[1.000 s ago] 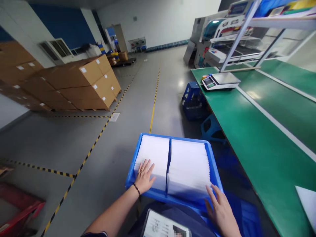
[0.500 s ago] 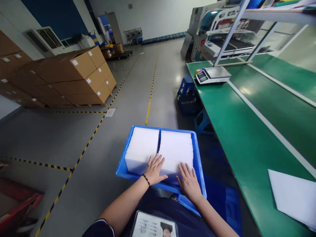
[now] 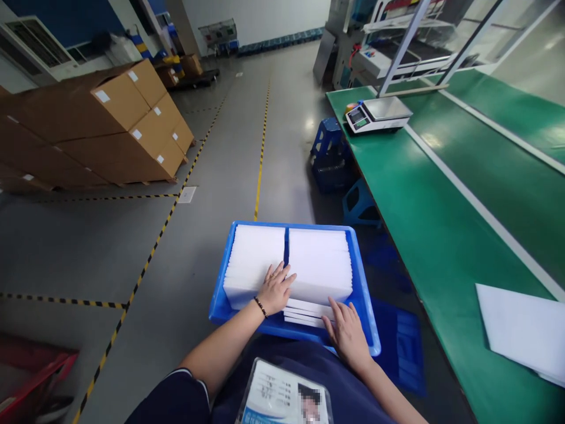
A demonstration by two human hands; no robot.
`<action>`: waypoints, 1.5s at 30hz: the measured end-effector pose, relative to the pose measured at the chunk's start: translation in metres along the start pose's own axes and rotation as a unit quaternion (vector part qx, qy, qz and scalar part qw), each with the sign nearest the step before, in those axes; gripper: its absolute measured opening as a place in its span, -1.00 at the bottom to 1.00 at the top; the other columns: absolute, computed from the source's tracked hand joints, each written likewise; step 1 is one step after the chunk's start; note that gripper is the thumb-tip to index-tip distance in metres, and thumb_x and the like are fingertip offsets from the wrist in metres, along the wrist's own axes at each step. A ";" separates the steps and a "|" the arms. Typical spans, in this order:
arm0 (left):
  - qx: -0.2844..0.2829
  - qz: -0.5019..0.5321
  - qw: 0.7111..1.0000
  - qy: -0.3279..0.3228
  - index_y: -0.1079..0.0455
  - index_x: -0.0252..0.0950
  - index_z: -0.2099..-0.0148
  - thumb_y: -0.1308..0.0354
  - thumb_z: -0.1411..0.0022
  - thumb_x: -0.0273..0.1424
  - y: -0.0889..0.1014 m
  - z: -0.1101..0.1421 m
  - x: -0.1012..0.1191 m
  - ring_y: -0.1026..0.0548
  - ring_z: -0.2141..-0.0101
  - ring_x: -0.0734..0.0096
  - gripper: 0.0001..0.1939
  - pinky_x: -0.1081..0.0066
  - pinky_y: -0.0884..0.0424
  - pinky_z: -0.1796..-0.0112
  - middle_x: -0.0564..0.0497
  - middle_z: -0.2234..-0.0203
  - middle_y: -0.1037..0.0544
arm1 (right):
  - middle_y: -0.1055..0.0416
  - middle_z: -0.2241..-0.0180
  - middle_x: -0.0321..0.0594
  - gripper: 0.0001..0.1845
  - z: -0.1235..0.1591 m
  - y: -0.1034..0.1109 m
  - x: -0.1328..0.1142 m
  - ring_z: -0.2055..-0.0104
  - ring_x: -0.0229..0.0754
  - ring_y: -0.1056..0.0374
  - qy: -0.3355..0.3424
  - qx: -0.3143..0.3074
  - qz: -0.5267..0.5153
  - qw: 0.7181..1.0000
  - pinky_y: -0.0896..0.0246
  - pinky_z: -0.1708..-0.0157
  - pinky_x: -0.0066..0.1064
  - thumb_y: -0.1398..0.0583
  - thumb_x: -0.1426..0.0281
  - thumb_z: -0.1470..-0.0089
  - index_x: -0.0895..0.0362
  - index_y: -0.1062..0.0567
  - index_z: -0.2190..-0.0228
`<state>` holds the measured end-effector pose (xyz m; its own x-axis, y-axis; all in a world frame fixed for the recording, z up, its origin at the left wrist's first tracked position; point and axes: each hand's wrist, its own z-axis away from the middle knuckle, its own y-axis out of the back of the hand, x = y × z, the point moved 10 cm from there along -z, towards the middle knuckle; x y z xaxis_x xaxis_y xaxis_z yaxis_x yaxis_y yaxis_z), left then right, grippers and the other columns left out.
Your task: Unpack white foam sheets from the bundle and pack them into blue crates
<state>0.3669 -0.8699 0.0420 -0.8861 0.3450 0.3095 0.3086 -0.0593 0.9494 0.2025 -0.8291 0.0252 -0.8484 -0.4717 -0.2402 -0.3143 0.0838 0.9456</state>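
Head camera is showing a blue bin (image 3: 365, 294) sitting in front of the person. Inside, the left stack (image 3: 258, 250) and the right stack (image 3: 318, 250) are standing side by side, while thin white slabs (image 3: 304, 313) are lying flat between the right stack and the near wall. The left hand (image 3: 276, 290) is spreading open across the gap, gripping nothing; the right hand (image 3: 348, 330) is staying loosely open, its fingertips touching the slabs' end without closing round them. Handling these well probably means pressing lightly and evenly, keeping edges flush and upright stacks from leaning. Around them, a grey floor (image 3: 212, 247) is stretching back, a green counter (image 3: 441, 206) is running along the right, and cardboard boxes (image 3: 132, 126) are piling up leftward. White sheets (image 3: 525, 330) and a scale (image 3: 382, 112) are resting on the counter.
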 end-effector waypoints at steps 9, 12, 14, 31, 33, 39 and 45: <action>-0.010 -0.009 1.000 -0.021 -0.12 -0.21 -0.17 0.06 -0.21 -0.33 -0.021 0.001 0.005 0.14 -0.21 0.21 -0.53 0.05 0.16 -0.15 -0.08 -0.20 -0.05 | -0.40 0.34 -0.10 -0.52 0.001 -0.005 0.002 0.27 -0.13 -0.30 -0.051 -0.014 -0.013 0.999 -0.17 0.12 -0.20 0.02 0.29 -0.14 0.29 -0.15 -0.05; -0.015 -0.007 1.000 -0.023 -0.09 -0.22 -0.18 0.05 -0.19 -0.31 -0.023 0.000 0.005 0.14 -0.21 0.20 -0.50 0.06 0.17 -0.16 -0.08 -0.21 -0.03 | -0.41 0.36 -0.10 -0.51 0.001 -0.010 0.006 0.30 -0.14 -0.31 -0.076 -0.027 -0.023 0.997 -0.20 0.25 -0.28 0.03 0.29 -0.15 0.30 -0.14 -0.05; -0.019 -0.004 0.999 -0.026 -0.08 -0.22 -0.19 0.04 -0.19 -0.30 -0.023 -0.001 0.004 0.15 -0.21 0.20 -0.49 0.07 0.17 -0.16 -0.08 -0.21 -0.03 | -0.42 0.37 -0.11 -0.51 0.000 -0.011 0.007 0.30 -0.15 -0.32 -0.086 -0.036 -0.022 0.995 -0.19 0.27 -0.30 0.03 0.29 -0.15 0.30 -0.13 -0.05; -0.034 0.019 0.999 -0.027 -0.07 -0.24 -0.19 0.01 -0.15 -0.26 -0.023 -0.003 0.004 0.15 -0.22 0.20 -0.44 0.08 0.20 -0.16 -0.10 -0.21 -0.01 | -0.43 0.41 -0.13 -0.47 -0.009 -0.012 0.006 0.36 -0.18 -0.36 -0.108 -0.081 0.001 0.991 -0.20 0.34 -0.36 0.08 0.26 -0.17 0.30 -0.11 -0.09; -0.040 0.023 0.998 -0.032 -0.06 -0.26 -0.20 -0.01 -0.14 -0.21 -0.023 -0.002 0.005 0.16 -0.22 0.18 -0.41 0.07 0.21 -0.16 -0.12 -0.21 -0.01 | -0.42 0.40 -0.15 -0.43 -0.014 -0.013 0.011 0.42 -0.19 -0.36 -0.135 -0.102 0.015 0.986 -0.18 0.46 -0.40 0.10 0.22 -0.17 0.24 -0.02 -0.15; -0.052 0.032 0.997 -0.046 -0.06 -0.27 -0.20 -0.02 -0.12 -0.14 -0.020 0.005 0.013 0.17 -0.22 0.15 -0.37 0.05 0.21 -0.15 -0.15 -0.22 0.02 | -0.46 0.42 -0.13 -0.29 -0.038 -0.025 0.030 0.55 -0.14 -0.37 -0.214 -0.207 0.064 0.952 -0.10 0.62 -0.42 0.18 0.08 -0.15 0.14 0.25 -0.21; -0.058 0.030 0.997 -0.045 -0.04 -0.26 -0.21 -0.04 -0.11 -0.16 -0.020 0.008 0.014 0.17 -0.22 0.16 -0.35 0.06 0.23 -0.16 -0.15 -0.22 0.02 | -0.46 0.51 -0.05 -0.24 -0.043 -0.040 0.035 0.53 -0.07 -0.41 -0.230 -0.271 0.071 0.932 -0.19 0.55 -0.36 0.20 0.03 -0.12 0.22 0.23 -0.20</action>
<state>0.3505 -0.8567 0.0272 -0.8311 0.4190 0.3656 0.3145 -0.1881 0.9305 0.2033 -0.8870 -0.0116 -0.9972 -0.0528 -0.0538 -0.0284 -0.3985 0.9167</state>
